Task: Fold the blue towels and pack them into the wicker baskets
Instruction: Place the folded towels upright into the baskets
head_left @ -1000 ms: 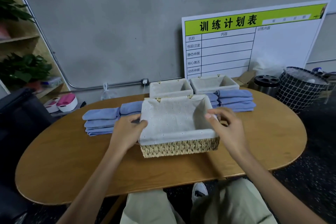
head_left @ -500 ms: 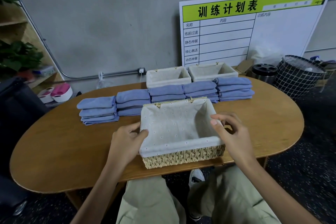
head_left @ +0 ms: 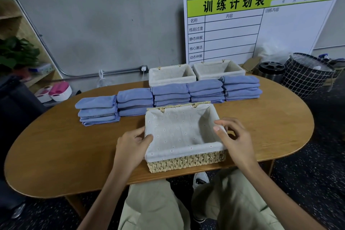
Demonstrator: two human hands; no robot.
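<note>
Left hand (head_left: 132, 143) grips the wicker basket (head_left: 183, 136) rim at nine o'clock; right hand (head_left: 236, 139), fingers loosely spread, seems barely touching, steadying it for packing.

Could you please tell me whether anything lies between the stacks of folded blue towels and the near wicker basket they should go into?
Nothing visible does. The near wicker basket sits open and holds nothing, directly in front of the towel stacks. The left hand and right hand are at its side rims, not over the opening.
</note>
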